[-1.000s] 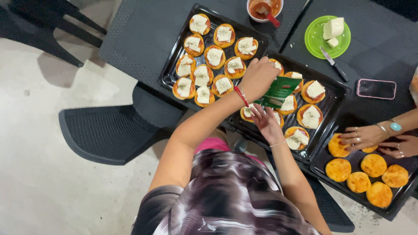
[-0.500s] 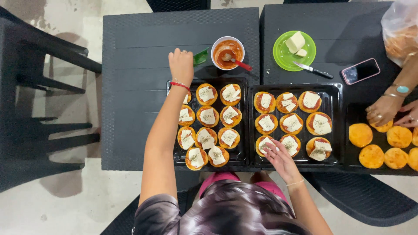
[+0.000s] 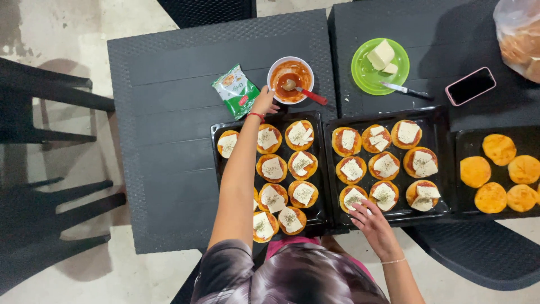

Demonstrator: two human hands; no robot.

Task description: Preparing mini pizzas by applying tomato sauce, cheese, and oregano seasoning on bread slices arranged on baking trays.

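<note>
Reaching: left hand (image 3: 263, 101) stretched to frame centre-top — fingers loose, gripping nothing, just beside sauce bowl (image 3: 290, 79) and green packet (image 3: 236, 90).
Right hand (image 3: 374, 220): open — fingertips on a cheese-topped round (image 3: 353, 198), lower middle tray (image 3: 389, 163).

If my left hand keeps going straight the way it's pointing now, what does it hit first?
Most likely the white bowl of red sauce. The left hand points up and slightly right across the table, its fingertips already at the bowl's near rim. The green packet lies off to the left of that line. Height above the rim is unclear.
</note>
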